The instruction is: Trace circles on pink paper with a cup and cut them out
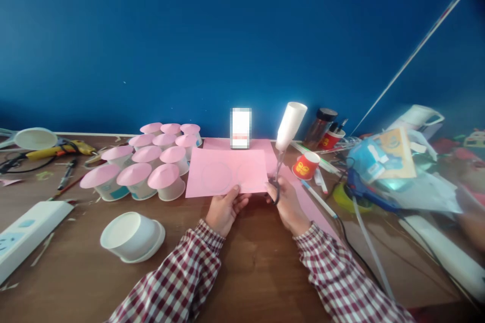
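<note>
My left hand (227, 209) pinches the bottom edge of a pink paper sheet (252, 169), thumb on top. Pencil-like circle outlines show faintly on the sheet. Closed around the dark handles of a pair of scissors (279, 164) is my right hand (288, 204); the blades point upward, and the thumb is at the sheet's right edge. A white, bottle-shaped object (291, 123) stands behind the scissors. More pink paper (271, 149) lies on the table beyond the held sheet.
To the left stand several cups with pink cone tops (166, 176), a white container (131, 234) and a power strip (34, 232). A lit phone (240, 128) leans near the blue wall. On the right are a red cup (306, 165), a marker (318, 198) and a plastic-bag pile (382, 161).
</note>
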The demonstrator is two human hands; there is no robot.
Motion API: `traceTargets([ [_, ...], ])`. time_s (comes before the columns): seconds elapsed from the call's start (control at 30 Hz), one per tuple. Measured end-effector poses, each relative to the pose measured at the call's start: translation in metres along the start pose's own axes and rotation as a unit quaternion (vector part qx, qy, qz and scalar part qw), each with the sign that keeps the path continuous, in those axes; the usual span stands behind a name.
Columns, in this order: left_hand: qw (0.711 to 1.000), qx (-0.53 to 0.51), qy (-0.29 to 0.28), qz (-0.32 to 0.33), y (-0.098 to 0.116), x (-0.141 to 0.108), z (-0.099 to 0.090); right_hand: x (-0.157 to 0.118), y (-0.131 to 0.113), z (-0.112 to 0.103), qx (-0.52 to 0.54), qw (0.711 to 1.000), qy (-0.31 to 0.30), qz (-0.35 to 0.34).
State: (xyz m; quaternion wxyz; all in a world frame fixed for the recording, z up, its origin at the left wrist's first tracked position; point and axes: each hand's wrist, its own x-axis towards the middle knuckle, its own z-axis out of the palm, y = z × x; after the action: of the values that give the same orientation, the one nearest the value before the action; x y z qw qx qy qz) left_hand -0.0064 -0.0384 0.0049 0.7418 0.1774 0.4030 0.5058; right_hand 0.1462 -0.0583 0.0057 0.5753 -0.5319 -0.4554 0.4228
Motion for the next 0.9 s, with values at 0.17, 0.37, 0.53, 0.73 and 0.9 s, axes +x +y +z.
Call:
traceTargets([
  [0.17, 1.000, 0.011, -0.018, 0.001, -0.001, 0.000, 0.000, 0.006, 0.007, -0.010, -0.039, 0.999, -0.001, -0.034],
  [0.37, 0.999, -0.003, -0.015, 0.048, 0.009, 0.004, -0.004, 0.016, -0.003, -0.033, -0.157, 0.980, 0.020, -0.118],
  [0.53, 0.996, -0.019, 0.020, 0.081, 0.018, 0.011, -0.009, 0.018, -0.010, -0.042, -0.159, 0.977, 0.015, -0.139],
  [0.73, 0.996, 0.007, 0.029, 0.083, 0.022, 0.011, -0.011, 0.025, -0.001, -0.046, -0.141, 0.976, 0.090, -0.137],
  [0.9, 0.996, 0.069, -0.006, 0.056, 0.020, 0.012, -0.011, 0.025, -0.001, -0.046, -0.200, 0.958, 0.138, -0.152],
])
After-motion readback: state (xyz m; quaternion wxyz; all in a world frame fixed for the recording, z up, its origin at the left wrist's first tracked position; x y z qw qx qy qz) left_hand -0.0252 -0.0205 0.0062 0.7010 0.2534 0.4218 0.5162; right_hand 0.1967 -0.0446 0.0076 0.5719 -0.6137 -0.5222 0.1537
